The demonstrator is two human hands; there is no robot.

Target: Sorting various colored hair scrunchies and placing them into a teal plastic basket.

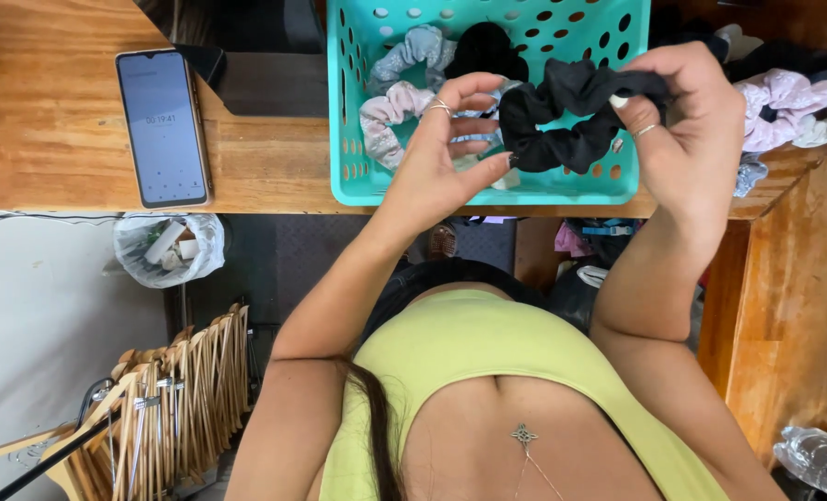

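A black scrunchie (562, 116) hangs over the teal plastic basket (353, 190). My right hand (687, 130) pinches its upper right side between thumb and fingers. My left hand (446, 153) touches the scrunchie's lower left edge with thumb and fingertips, its other fingers spread apart. Inside the basket lie a pale blue scrunchie (413, 51), a pink one (385, 116) and another black one (483, 46). Parts of the basket's contents are hidden behind my hands.
The basket sits on a wooden table (51, 111) beside a smartphone (163, 125) with a lit screen. A pile of pink, grey and dark scrunchies (789, 107) lies to the right. Below are a bin bag (167, 246), wooden hangers (177, 390) and a plastic bottle (821, 459).
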